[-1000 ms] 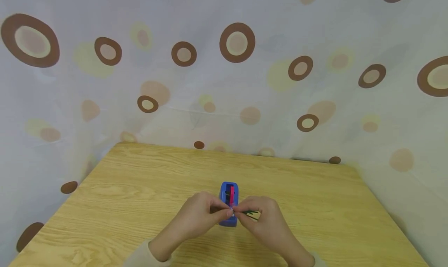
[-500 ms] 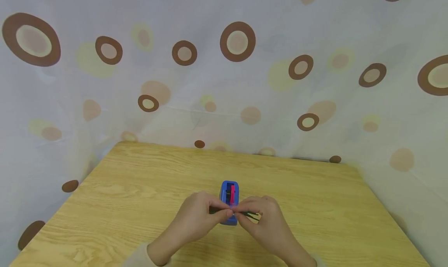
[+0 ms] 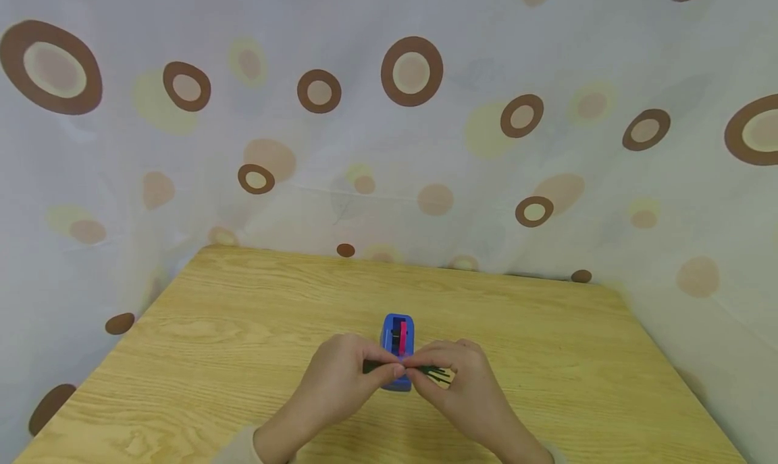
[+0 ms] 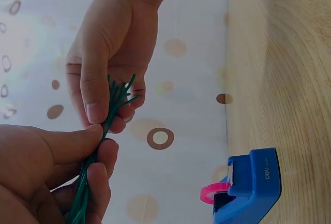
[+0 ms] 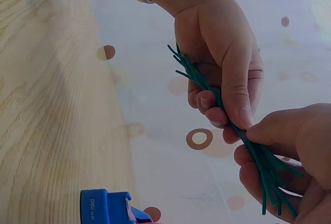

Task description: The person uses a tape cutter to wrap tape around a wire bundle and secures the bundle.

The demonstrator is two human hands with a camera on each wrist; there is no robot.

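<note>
A bundle of thin green strands (image 5: pixel 266 169), narrow in the middle and fanned out at its ends, is held between both hands. My left hand (image 3: pixel 343 373) pinches it between thumb and fingers, with part of the bundle lying along the palm side. Right beside it, thumb tip close to thumb tip, my right hand (image 3: pixel 460 383) pinches the same bundle; loose ends stick out past its fingers. Below and just beyond the hands stands a blue tape dispenser (image 4: pixel 258 182) with a pink tape roll (image 3: pixel 404 339). The fingers hide the bundle's middle.
The dispenser stands on a wood-grain table (image 3: pixel 273 302). Behind the table hangs a pale sheet (image 3: pixel 365 140) patterned with brown rings and spots, which also runs along both sides.
Both hands stay almost in place over the dispenser, their fingertips shifting slightly. Green strands now show in the gap of my left hand, and the ends by my right hand look more spread.
</note>
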